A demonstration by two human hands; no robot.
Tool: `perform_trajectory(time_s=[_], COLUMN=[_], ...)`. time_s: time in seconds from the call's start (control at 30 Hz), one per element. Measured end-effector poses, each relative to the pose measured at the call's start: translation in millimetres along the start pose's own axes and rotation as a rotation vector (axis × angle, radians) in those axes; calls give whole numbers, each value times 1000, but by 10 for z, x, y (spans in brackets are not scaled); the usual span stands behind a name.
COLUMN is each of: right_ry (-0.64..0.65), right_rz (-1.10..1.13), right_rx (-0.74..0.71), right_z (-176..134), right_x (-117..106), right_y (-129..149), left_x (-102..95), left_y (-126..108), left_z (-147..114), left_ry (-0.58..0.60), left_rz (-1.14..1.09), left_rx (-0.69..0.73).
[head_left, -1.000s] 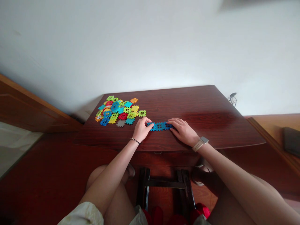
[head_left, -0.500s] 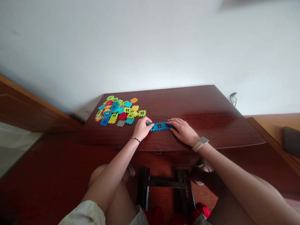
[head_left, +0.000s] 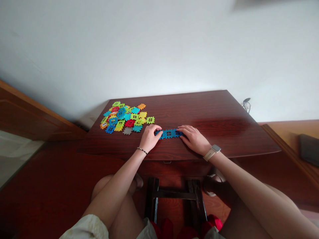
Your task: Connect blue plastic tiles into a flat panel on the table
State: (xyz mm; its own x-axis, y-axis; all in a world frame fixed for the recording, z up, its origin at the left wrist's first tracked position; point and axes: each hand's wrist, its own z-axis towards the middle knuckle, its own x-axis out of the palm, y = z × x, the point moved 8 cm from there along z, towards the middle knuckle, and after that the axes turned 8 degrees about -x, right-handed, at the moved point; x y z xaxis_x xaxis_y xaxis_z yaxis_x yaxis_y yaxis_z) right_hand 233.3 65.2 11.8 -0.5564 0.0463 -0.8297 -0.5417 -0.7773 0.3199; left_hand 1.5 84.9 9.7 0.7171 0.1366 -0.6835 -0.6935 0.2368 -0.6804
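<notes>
In the head view, the blue strip of toothed plastic squares [head_left: 172, 134] lies on the dark red-brown wood-grained worktop [head_left: 199, 113], long axis running left to right between both hands. The left hand's [head_left: 149, 136] grip pinches its left end; the right hand [head_left: 195, 139] covers its right end, pinching or not I cannot tell. The multicoloured pile of toothed plastic squares [head_left: 127, 117] sits nearer the left hand

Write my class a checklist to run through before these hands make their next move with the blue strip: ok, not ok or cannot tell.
1. Left hand gripping left end of strip: ok.
2. Right hand touching its right end: ok.
3. Strip lying on table: ok.
4. Pile apart from strip: ok.
5. Pile spread out singly: not ok, pieces overlap.
6. Strip's end joints locked: cannot tell, hands cover them.
</notes>
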Motion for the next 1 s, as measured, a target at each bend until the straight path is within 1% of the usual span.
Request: perform_trajectory(time_s=[0.17, 0.27, 0.4, 0.53, 0.77, 0.9, 1.0], right_ry=[-4, -20, -80, -93, -51, -74, -94], right_rz=[11, 15, 28, 20, 17, 22, 1], right_rx=[4, 10, 15, 49, 66, 74, 57], right_z=[3, 17, 37, 15, -24, -19, -30], right_x=[2, -42, -180, -243, -188, -224, -251], right_y=[-7, 29, 103, 84, 13, 40, 55], left_x=[-52, -91, -166, -194, -240, -253, -245], left_y=[9, -16, -120, -199, -143, -127, -117], left_z=[-22, -43, -105, -191, -245, -245, -246], left_ry=[35, 72, 87, 134, 168, 172, 172], left_rz=[-17, -21, 16, 38, 43, 21, 70], left_rx=[11, 39, 140, 241, 258, 263, 300])
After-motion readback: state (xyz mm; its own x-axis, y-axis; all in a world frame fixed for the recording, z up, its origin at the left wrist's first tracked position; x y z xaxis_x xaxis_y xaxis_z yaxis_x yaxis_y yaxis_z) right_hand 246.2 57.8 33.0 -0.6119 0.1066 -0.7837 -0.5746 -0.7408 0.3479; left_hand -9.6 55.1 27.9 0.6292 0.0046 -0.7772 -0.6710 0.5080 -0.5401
